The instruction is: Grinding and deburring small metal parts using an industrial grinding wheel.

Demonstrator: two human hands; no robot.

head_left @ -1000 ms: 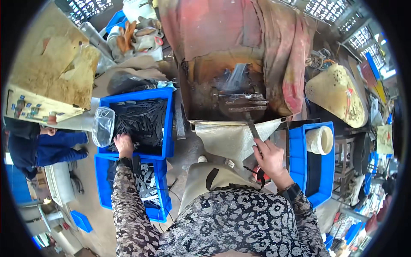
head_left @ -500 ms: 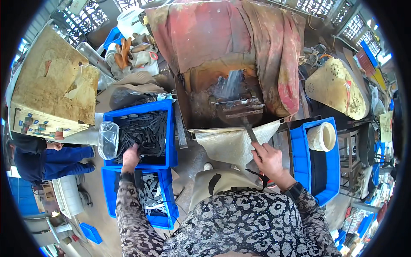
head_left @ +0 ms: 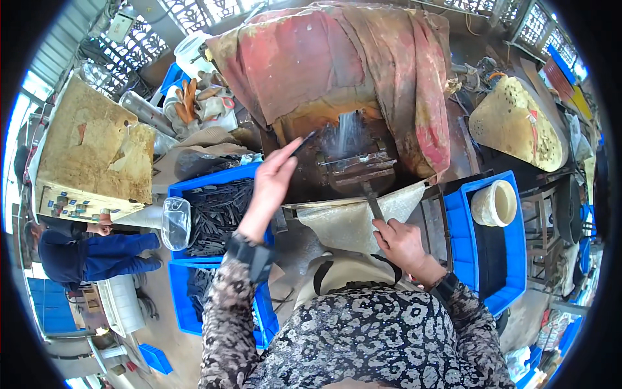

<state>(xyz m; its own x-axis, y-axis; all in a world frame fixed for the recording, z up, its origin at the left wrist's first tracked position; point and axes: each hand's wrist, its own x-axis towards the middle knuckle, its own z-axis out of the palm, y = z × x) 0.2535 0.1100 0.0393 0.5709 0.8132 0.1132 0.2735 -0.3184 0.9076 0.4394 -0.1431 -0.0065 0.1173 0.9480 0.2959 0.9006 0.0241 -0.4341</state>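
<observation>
My left hand (head_left: 271, 183) is raised over the blue crate of dark metal strips (head_left: 214, 211) and pinches one thin dark strip (head_left: 302, 144), its tip pointing toward the grinding machine (head_left: 353, 159), where water sprays down. My right hand (head_left: 398, 241) grips a dark flat blade (head_left: 372, 204) whose far end lies at the machine's wet steel bed. A wet cloth apron (head_left: 346, 223) is spread between the machine and my lap.
A stained red cloth (head_left: 330, 61) drapes over the machine. A second blue crate (head_left: 194, 305) sits below the first. At right a blue crate (head_left: 495, 240) holds a cream tub (head_left: 494, 203). Another person in blue (head_left: 91, 253) crouches at left by a worn wooden bench (head_left: 91, 155).
My left hand has lifted out of the blue crate with a dark strip and swung right toward the machine. My right hand stays on the blade at the machine.
</observation>
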